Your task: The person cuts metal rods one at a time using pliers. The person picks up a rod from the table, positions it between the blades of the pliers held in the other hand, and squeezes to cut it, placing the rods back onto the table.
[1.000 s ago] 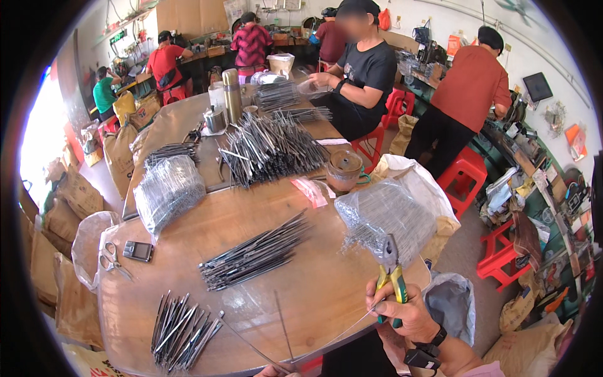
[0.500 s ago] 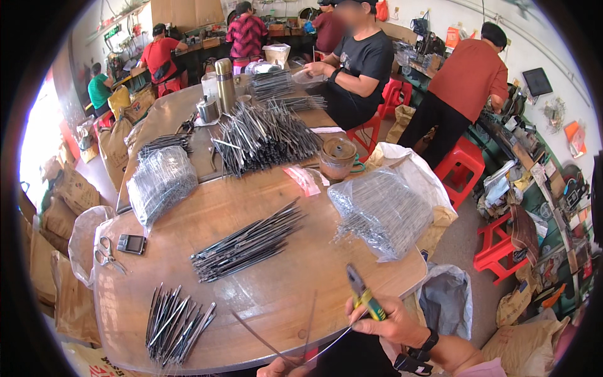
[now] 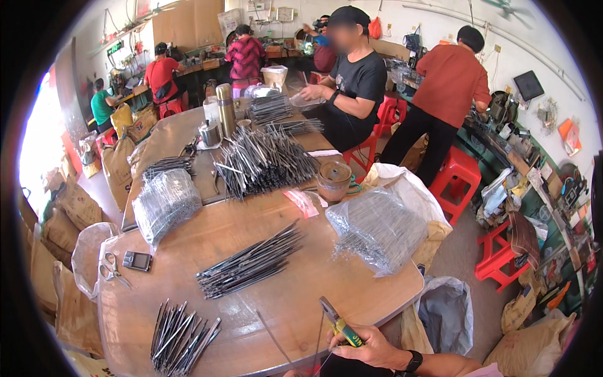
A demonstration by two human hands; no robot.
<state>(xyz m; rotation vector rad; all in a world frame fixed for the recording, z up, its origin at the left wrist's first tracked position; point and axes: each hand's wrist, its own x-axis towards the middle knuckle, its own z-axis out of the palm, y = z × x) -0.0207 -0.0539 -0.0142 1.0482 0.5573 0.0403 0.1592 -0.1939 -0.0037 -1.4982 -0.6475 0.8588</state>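
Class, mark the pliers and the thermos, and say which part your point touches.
Pliers [image 3: 345, 330]: head view, on the yellow-and-green handle.
Thermos [image 3: 225, 108]: head view, middle of its body.

Bare tabletop [image 3: 320, 270] between pliers [image 3: 341, 323] and dark strips [image 3: 251, 261], wrapped bundle [image 3: 380, 229] blocking right, smaller pile [image 3: 181, 339] left

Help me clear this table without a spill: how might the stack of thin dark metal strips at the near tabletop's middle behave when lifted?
The stack of metal strips would probably stay stiff, since the pieces lie straight. It would likely slide apart, as no tie shows. It may be heavy for its size, with many metallic-looking pieces packed close.
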